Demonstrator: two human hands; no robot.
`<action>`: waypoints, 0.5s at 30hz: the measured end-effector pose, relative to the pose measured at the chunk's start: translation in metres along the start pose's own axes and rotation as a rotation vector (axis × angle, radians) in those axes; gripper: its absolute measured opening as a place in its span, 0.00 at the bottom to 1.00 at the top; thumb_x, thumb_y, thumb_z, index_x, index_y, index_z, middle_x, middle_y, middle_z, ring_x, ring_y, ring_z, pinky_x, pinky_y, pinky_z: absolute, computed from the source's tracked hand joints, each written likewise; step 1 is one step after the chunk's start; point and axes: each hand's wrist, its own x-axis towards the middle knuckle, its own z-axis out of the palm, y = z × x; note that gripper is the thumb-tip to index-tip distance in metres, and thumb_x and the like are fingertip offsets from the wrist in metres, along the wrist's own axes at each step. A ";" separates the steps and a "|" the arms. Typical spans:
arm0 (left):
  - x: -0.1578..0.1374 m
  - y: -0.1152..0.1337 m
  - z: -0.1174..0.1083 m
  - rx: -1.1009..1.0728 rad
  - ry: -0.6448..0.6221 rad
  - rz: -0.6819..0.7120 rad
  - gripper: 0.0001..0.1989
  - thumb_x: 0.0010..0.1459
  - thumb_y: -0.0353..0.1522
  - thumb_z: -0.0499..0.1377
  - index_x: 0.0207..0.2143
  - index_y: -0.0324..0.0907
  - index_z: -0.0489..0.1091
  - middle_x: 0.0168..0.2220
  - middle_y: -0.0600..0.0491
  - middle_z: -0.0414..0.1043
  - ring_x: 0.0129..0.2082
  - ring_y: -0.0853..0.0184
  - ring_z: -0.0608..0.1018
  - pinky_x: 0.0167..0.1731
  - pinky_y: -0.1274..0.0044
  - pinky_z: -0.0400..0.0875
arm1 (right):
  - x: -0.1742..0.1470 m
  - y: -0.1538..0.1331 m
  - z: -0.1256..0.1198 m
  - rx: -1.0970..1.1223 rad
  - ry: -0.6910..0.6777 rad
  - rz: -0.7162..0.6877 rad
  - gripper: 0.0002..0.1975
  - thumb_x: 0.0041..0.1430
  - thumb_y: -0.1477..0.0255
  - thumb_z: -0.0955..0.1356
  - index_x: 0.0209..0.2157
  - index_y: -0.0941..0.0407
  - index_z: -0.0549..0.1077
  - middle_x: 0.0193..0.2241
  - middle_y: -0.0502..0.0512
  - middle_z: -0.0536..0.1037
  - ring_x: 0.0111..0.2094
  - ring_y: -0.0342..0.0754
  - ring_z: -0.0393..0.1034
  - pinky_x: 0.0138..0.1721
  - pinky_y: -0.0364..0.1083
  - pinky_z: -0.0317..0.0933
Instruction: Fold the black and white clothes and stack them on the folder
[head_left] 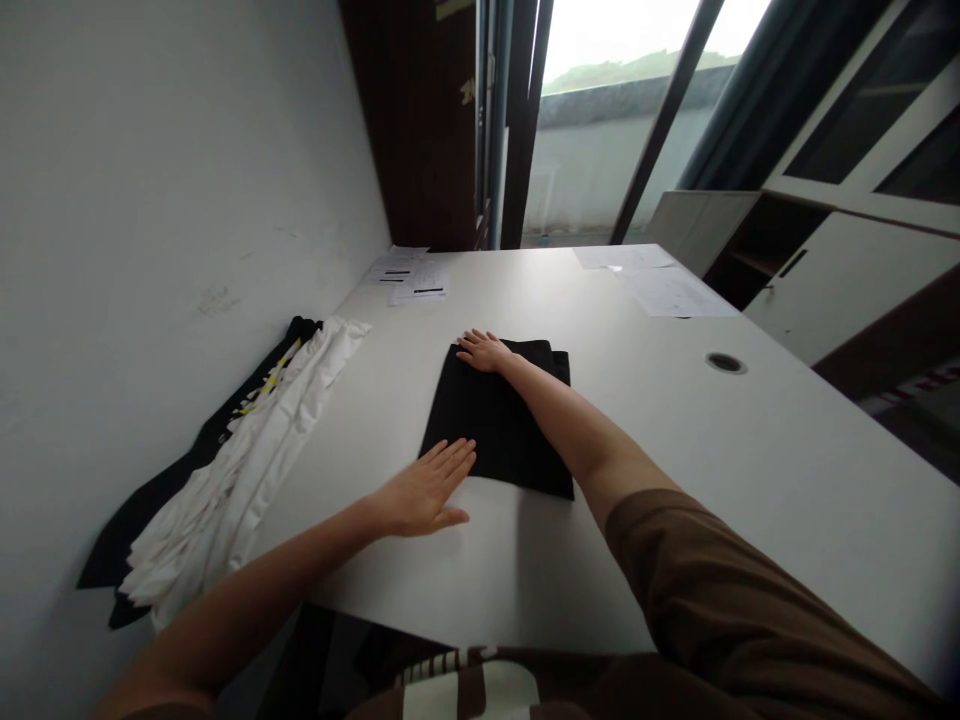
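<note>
A folded piece of black cloth lies flat on the white table in front of me. At its near left corner rests my left hand, fingers stretched out, with the fingertips on the cloth and the palm over the bare tabletop. My right hand reaches across to the far left edge of the cloth and lies flat on it, fingers spread. Neither hand grasps anything. Part of the cloth's right side is hidden under my right forearm.
White garments and black garments lie along the table's left edge against the wall. Paper sheets sit at the far left, more sheets at the far right. A round cable hole is on the right.
</note>
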 end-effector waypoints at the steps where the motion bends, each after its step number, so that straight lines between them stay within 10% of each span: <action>1: -0.005 0.000 -0.002 -0.021 -0.009 0.006 0.43 0.71 0.54 0.46 0.75 0.35 0.40 0.76 0.39 0.36 0.76 0.54 0.40 0.72 0.59 0.38 | -0.002 0.001 -0.002 0.004 0.007 0.015 0.34 0.72 0.52 0.57 0.72 0.54 0.59 0.72 0.61 0.54 0.73 0.61 0.43 0.71 0.65 0.42; 7: -0.008 -0.014 -0.022 -0.120 0.060 0.011 0.38 0.74 0.50 0.45 0.76 0.41 0.39 0.75 0.44 0.42 0.75 0.58 0.47 0.73 0.63 0.44 | -0.072 0.006 -0.013 0.040 0.052 -0.169 0.34 0.74 0.52 0.55 0.73 0.54 0.55 0.73 0.57 0.49 0.74 0.57 0.39 0.73 0.62 0.38; 15: 0.101 -0.009 -0.008 -0.097 0.113 0.240 0.34 0.73 0.48 0.48 0.75 0.43 0.48 0.74 0.46 0.48 0.74 0.57 0.50 0.72 0.60 0.41 | -0.166 0.049 -0.012 0.081 0.023 -0.087 0.32 0.75 0.53 0.56 0.74 0.49 0.53 0.73 0.52 0.49 0.74 0.58 0.40 0.72 0.63 0.41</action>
